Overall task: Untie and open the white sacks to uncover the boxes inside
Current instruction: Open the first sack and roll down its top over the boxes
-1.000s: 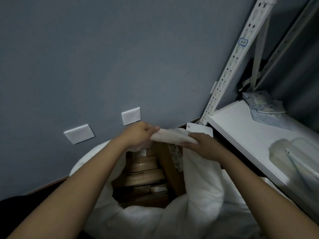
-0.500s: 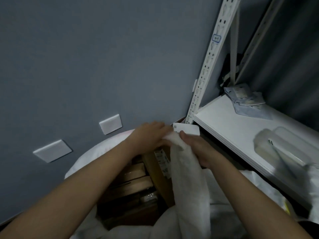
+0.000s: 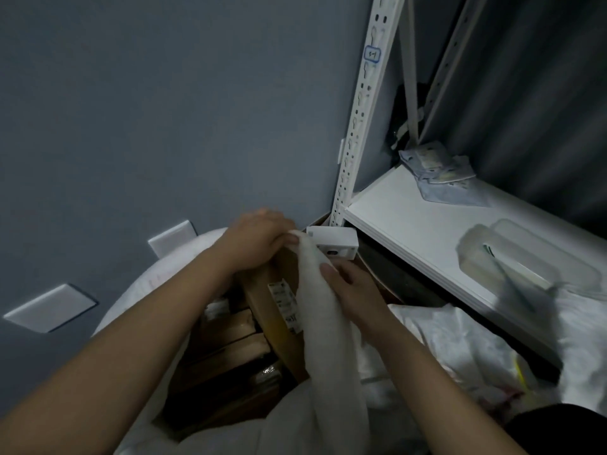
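A white sack [image 3: 331, 362] stands open below me, its mouth gathered into a long fold that runs up the middle of the view. My left hand [image 3: 259, 238] grips the top end of that fold. My right hand [image 3: 353, 290] holds the fold a little lower on its right side, thumb on the cloth. Inside the open sack lie several brown cardboard boxes [image 3: 230, 353], one with a white label [image 3: 285, 305]. A small white box [image 3: 333, 241] sits just behind my hands.
A white metal shelf [image 3: 410, 231] with a perforated upright [image 3: 359, 110] stands on the right, carrying paper packets [image 3: 437, 174] and a clear plastic case [image 3: 522, 261]. Another white sack [image 3: 460, 353] lies below the shelf. The grey wall behind bears two white plates [image 3: 49, 307].
The sack's edge, stretched sideways between my hands a second ago, now hangs bunched as an upright fold. My hands have come close together and the view has swung right.
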Available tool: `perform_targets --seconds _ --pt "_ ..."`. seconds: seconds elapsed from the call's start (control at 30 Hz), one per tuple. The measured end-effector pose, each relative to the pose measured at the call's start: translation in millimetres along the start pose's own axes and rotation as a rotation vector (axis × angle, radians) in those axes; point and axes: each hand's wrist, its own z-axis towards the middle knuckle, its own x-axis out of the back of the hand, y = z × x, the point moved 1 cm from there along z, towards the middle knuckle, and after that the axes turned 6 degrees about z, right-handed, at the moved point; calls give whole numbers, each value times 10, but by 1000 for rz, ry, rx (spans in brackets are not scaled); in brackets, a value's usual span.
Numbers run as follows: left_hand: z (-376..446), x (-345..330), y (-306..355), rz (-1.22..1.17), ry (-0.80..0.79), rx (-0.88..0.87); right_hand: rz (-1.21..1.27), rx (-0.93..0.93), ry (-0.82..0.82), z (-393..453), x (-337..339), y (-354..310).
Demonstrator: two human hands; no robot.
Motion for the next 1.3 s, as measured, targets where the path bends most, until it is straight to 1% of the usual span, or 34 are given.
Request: perform_targets --seconds 0.03,0.07,0.1,0.13,0.17,0.2,0.23,0.27,0.3,0.33,0.37,0.4,0.47,0.53,0.6,0.63,0.67,0.7,0.73,0.77,0.83,0.87,0.9,0.97,1.03,1.1,1.13,1.2,1.27,1.3 --pt "26 1 8 85 21 33 5 30 42 -30 -2 -4" --pt "34 -1 58 156 86 68 96 8 62 -36 -7 -14" --pt "17 6 148 171 187 116 269 -73 54 -10 -13 -24" --pt "-23 19 256 119 290 195 456 -174 33 18 -15 -57" --pt "-86 79 398 2 381 290 599 -255 17 27 -21 -112" --pt "-141 91 501 -173 421 390 688 -292 0 42 -25 -160" --pt "-183 106 596 -363 391 494 721 -293 -2 63 -27 -192" --pt "-209 108 672 -545 297 576 729 -273 3 73 -43 -232" --pt "-229 103 740 -668 179 610 724 -240 14 77 -62 -270" --pt "-238 94 792 -716 77 595 719 -207 34 84 -84 -295" --pt "-239 72 816 -721 19 574 711 -172 47 85 -83 -303" --pt "-230 68 822 -699 8 585 699 -145 59 62 -69 -304" --pt "-177 80 797 -637 56 655 579 -97 102 -37 -7 -279" --pt "-112 90 800 -617 95 700 321 -17 150 -218 -5 -200" --pt "-48 123 867 -593 113 714 34 62 118 -374 -73 -118" --pt "-29 136 905 -573 113 710 -22 89 128 -414 -122 -94" --pt "-19 144 935 -564 109 696 -53 130 167 -443 -163 -100" --pt "-29 177 966 -591 100 683 -52 132 225 -452 -181 -121" --pt "-51 214 983 -639 93 673 -1 91 270 -443 -167 -152" --pt "-96 263 994 -712 64 679 135 -3 274 -416 -138 -167" --pt "-214 319 1010 -848 -52 735 599 -213 155 -410 -106 -158" --pt "-273 318 1020 -855 -118 747 753 -251 126 -419 -95 -122" --pt "-321 313 1038 -820 -176 738 769 -246 112 -439 -94 -109" --pt "-357 263 1067 -791 -179 746 571 -212 179 -490 -122 -93" --pt "-358 215 1113 -863 -116 806 396 -141 292 -538 -123 -74" --pt "-369 220 1178 -951 -64 841 264 -34 348 -572 -99 -73" --pt "-367 206 1199 -983 -28 842 198 5 334 -595 -91 -68" --pt "-347 202 1238 -1065 42 821 86 51 255 -625 -94 -63" --pt "-357 212 1263 -1173 8 795 8 57 197 -638 -71 -96" --pt "-378 222 1265 -1192 -44 768 66 18 200 -611 -39 -97"
